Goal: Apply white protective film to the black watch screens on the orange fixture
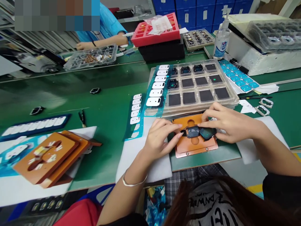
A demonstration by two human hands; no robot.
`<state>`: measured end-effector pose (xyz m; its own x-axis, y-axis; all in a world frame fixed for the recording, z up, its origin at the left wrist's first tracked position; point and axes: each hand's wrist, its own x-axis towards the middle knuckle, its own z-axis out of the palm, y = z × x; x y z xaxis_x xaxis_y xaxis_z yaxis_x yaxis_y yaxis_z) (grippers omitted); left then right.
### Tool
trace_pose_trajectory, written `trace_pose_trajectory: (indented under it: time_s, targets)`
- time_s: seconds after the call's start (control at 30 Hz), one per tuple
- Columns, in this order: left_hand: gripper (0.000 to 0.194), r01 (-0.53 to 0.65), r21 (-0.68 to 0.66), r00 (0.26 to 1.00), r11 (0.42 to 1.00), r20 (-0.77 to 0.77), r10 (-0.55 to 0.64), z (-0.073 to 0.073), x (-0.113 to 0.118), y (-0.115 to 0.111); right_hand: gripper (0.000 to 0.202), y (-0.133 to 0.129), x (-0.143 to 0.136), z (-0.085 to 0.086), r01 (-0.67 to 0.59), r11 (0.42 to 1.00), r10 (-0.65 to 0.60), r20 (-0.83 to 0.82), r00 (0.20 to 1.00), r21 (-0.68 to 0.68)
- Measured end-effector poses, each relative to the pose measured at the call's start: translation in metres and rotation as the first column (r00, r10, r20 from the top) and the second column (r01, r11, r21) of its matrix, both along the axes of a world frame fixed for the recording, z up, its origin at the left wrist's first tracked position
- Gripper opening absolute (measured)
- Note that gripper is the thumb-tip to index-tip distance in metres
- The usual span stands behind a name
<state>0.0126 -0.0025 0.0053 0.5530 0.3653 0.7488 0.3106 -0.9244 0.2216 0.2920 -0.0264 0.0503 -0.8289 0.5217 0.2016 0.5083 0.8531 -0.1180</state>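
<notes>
An orange fixture plate (pixel 180 147) lies on the bench in front of me, with a dark rounded-square part (pixel 192 132) in its middle. My left hand (pixel 162 135) is at the plate's left side, thumb and forefinger closed on a small black piece (pixel 183 133) beside that part. My right hand (pixel 231 124) grips a black watch case (pixel 208 133) with a green dot, tilted over the plate's right side and next to the dark part. Whether the case and the dark part are joined I cannot tell. Some fingertips of the right hand are hidden behind the case.
Behind the plate stands a clear compartment tray (pixel 195 108) with black cases and dark pads. White sticker strips (pixel 154 101) overlap its left edge. A second orange fixture (pixel 50 157) sits at left. A pump bottle (pixel 221 40) stands behind. Across the bench is a co-worker's arm (pixel 105 40).
</notes>
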Motion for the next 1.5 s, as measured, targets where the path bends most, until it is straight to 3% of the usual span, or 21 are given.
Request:
trace_pose_trajectory:
  time_s: [0.17,0.33,0.5,0.67,0.77,1.1,1.5]
  targets:
    - [0.019,-0.006,0.01,1.0,1.0,-0.013,0.006,0.001,0.0,0.0,0.047,0.002,0.009,0.006,-0.05,0.975,0.033,-0.082,0.996,-0.215]
    - [0.018,-0.018,0.023,1.0,1.0,-0.026,0.018,0.002,0.0,0.0,0.032,0.0,0.011,0.008,-0.117,0.976,0.079,-0.205,0.975,-0.184]
    - [0.017,-0.013,0.042,1.0,0.999,-0.02,0.014,0.002,0.001,0.0,0.024,-0.001,-0.001,0.003,-0.059,0.988,0.016,-0.281,0.96,-0.145]
    - [0.017,-0.046,0.062,0.999,0.997,-0.006,0.046,0.002,0.0,0.001,0.021,-0.007,-0.031,-0.009,0.171,0.97,-0.226,-0.384,0.895,-0.173]
    - [0.018,-0.063,0.067,0.998,0.996,0.006,0.063,0.001,-0.001,0.001,0.024,-0.01,-0.042,-0.012,0.242,0.941,-0.318,-0.369,0.874,-0.238]
    - [0.023,-0.115,0.015,0.988,0.993,0.101,0.113,0.003,-0.001,-0.003,0.031,-0.007,-0.042,-0.01,0.259,0.919,-0.354,-0.328,0.876,-0.299]
    - [0.021,-0.05,-0.013,0.991,0.999,0.12,0.052,0.004,-0.005,-0.002,0.026,-0.006,-0.041,-0.019,0.27,0.893,-0.414,-0.427,0.804,-0.359]
